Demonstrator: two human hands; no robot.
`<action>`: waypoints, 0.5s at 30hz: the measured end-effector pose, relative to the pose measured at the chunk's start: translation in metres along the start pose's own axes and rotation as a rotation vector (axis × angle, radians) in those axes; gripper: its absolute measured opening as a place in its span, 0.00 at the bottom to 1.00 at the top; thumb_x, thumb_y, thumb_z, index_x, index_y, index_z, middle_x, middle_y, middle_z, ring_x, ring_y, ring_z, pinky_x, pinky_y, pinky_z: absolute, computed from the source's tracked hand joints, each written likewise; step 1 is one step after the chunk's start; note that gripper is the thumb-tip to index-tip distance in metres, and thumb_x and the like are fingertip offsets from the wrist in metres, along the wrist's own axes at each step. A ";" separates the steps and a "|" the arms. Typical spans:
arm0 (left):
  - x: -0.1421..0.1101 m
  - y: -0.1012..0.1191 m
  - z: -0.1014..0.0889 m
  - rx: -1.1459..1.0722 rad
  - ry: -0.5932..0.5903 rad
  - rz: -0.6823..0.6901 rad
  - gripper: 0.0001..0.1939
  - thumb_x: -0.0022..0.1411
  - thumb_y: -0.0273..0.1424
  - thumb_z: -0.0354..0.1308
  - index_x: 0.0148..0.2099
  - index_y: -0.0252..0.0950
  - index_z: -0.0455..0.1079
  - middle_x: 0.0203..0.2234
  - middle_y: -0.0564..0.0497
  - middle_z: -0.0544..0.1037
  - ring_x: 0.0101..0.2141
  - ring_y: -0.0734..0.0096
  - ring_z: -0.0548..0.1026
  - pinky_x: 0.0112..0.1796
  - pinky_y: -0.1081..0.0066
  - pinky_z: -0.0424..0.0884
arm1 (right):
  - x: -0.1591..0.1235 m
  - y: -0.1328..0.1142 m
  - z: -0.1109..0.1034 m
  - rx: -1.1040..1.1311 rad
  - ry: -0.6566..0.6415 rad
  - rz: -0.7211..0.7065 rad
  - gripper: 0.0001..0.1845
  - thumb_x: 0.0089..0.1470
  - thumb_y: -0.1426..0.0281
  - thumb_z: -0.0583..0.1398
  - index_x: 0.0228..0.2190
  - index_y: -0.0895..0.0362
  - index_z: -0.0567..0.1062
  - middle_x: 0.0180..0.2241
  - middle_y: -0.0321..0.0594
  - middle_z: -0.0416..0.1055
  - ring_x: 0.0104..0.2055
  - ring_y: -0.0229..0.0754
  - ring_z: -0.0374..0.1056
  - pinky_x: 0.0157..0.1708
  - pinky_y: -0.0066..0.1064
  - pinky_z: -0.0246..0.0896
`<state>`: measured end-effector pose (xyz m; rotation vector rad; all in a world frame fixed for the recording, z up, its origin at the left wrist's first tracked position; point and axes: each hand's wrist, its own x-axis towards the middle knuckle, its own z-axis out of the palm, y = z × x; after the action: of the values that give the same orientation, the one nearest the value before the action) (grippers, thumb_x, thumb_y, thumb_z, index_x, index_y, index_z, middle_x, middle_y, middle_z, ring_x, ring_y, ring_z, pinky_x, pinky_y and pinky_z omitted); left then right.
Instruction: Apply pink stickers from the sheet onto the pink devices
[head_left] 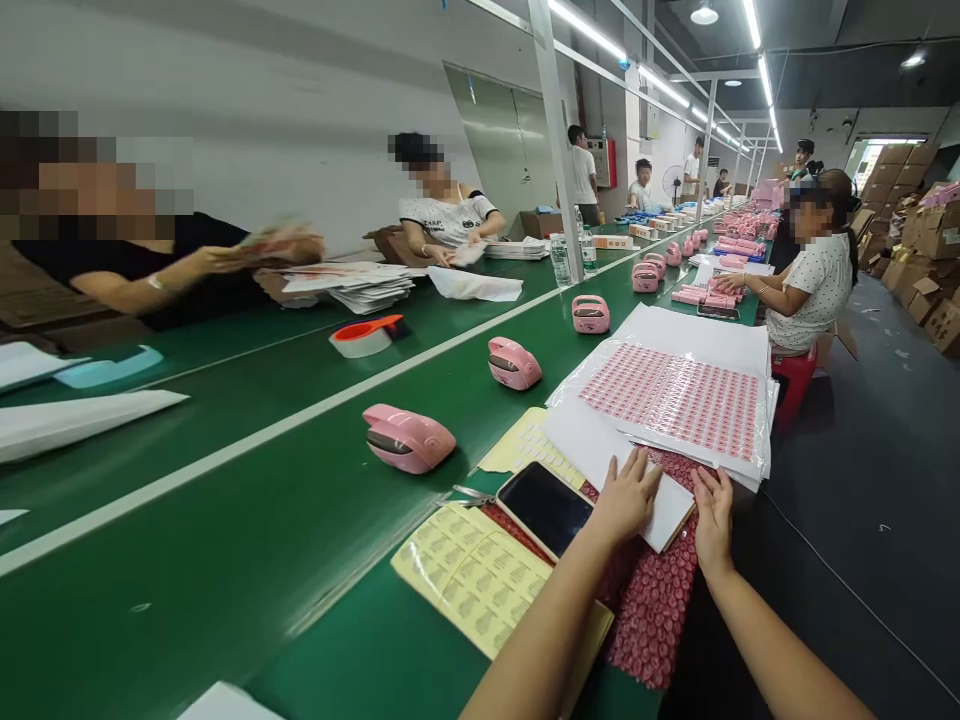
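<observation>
My left hand point(628, 492) lies with fingers stretched out over a folded white paper point(671, 515). The paper rests partly on a strip of red bubble wrap point(651, 610) at the table edge. My right hand point(712, 518) is open at the right side of the bubble wrap, its fingers near the lower corner of the sticker sheets. Those clear-covered sheets of pink stickers point(675, 395) lie just beyond both hands. By my left forearm are a black-screened phone point(546, 507), small scissors point(472, 495) and a yellow sheet of printed labels point(476, 575).
Pink handled devices point(409, 438) stand in a row along the green table point(300, 540). An orange-and-white tape roll point(366, 336) and paper stacks point(360, 285) lie across the white divider strip. Several co-workers sit along the table. A cable point(840, 575) runs over the dark floor at right.
</observation>
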<state>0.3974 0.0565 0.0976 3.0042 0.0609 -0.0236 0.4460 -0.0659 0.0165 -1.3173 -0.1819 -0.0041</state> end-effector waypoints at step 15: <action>-0.280 -0.015 0.060 -0.098 0.330 -0.376 0.28 0.59 0.31 0.47 0.61 0.55 0.49 0.60 0.51 0.57 0.59 0.54 0.53 0.53 0.50 0.59 | -0.014 -0.022 -0.018 -0.134 0.024 -0.103 0.18 0.47 0.55 0.58 0.32 0.58 0.68 0.33 0.40 0.68 0.37 0.42 0.65 0.41 0.35 0.60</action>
<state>0.1164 0.0519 0.0412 2.8198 0.6370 0.4224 0.4323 -0.0906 0.0316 -1.4397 -0.2323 -0.1217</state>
